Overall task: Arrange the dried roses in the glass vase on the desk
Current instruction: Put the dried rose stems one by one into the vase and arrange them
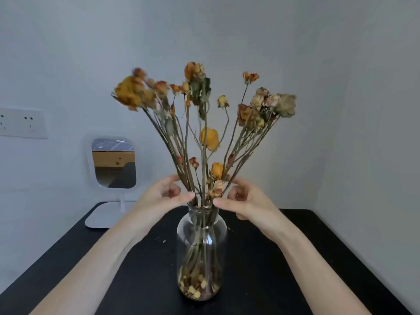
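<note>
We find the dried roses [209, 138] standing in the glass vase [202, 242] on the bench [147, 280], where our left hand [159, 197] and right hand [247, 201] pinch their stems above its mouth, seemingly to fan them outward.

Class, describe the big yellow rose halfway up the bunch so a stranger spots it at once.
Start at the glass vase on the black desk. Follow the middle stems up. The yellow rose sits alone at mid-height, plumper than the smaller yellow rose below.

White standing mirror [114, 163] at left, socket plate [22, 122] above-left, seemingly double; pale walls [341, 87]
</note>
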Motion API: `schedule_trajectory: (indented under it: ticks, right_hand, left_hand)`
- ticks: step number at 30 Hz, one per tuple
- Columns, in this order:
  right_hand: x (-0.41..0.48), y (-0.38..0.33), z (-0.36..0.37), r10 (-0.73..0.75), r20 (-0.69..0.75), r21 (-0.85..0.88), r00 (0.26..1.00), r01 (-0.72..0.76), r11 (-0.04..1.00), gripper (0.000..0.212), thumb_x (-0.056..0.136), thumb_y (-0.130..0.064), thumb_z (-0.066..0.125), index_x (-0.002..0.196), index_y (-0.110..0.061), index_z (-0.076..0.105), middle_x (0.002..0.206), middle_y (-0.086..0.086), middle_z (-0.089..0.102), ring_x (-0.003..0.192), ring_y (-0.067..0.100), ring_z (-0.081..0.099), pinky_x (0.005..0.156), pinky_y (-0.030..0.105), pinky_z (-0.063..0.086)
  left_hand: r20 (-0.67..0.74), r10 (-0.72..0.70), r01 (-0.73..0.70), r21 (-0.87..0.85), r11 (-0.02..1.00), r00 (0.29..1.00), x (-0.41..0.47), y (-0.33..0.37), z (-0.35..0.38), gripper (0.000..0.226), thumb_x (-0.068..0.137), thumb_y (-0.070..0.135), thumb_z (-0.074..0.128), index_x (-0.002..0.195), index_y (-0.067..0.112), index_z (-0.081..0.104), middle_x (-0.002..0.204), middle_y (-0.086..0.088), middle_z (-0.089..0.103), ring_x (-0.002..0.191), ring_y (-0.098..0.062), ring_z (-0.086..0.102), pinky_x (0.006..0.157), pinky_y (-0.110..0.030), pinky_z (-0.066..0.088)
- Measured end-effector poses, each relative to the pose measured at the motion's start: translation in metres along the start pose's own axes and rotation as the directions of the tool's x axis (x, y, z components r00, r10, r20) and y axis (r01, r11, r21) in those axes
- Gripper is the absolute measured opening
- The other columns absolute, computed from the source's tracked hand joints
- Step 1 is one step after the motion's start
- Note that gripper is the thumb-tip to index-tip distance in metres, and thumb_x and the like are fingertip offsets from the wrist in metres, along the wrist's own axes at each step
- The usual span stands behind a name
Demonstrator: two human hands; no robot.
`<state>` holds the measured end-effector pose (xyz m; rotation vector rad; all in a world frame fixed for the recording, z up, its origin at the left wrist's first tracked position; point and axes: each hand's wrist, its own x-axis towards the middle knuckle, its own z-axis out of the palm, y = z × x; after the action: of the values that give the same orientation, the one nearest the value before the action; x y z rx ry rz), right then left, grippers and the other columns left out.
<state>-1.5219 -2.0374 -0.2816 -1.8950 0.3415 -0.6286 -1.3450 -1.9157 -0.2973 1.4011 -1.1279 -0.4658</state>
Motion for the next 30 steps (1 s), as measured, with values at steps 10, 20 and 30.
schedule_trajectory:
  ticks: [10,20,30]
  right_hand:
    - [0.005,-0.008,0.011,-0.131,-0.017,-0.061,0.991,0.130,0.990,0.019,0.083,-0.020,0.069,0.067,-0.029,0.063,0.043,-0.017,0.051,0.042,-0.006,0.048,0.046,0.003,0.036]
    - [-0.001,-0.001,0.013,-0.071,0.082,-0.121,0.994,0.080,0.989,0.015,0.081,-0.028,0.070,0.092,-0.033,0.061,0.050,-0.027,0.055,0.052,-0.008,0.051,0.054,0.002,0.037]
    - [0.002,-0.003,0.007,-0.097,-0.056,0.033,0.994,0.099,0.995,0.038,0.077,-0.014,0.074,0.110,-0.022,0.057,0.052,-0.014,0.043,0.048,-0.004,0.045,0.048,0.007,0.038]
  left_hand:
    - [0.006,0.032,-0.032,-0.055,0.998,0.999,0.005,0.009,0.016,0.037,0.073,0.029,0.068,0.109,0.025,0.061,0.105,0.000,0.071,0.105,-0.021,0.062,0.085,-0.023,0.050]
    - [0.053,-0.054,0.049,0.098,0.994,0.997,-0.003,-0.006,0.013,0.036,0.068,0.048,0.070,0.098,0.027,0.068,0.092,-0.019,0.062,0.092,-0.034,0.059,0.097,-0.047,0.042]
    - [-0.001,-0.019,0.019,-0.024,1.000,1.000,-0.005,0.008,0.008,0.059,0.065,0.033,0.072,0.120,0.020,0.057,0.077,-0.008,0.060,0.078,-0.010,0.060,0.080,-0.021,0.045]
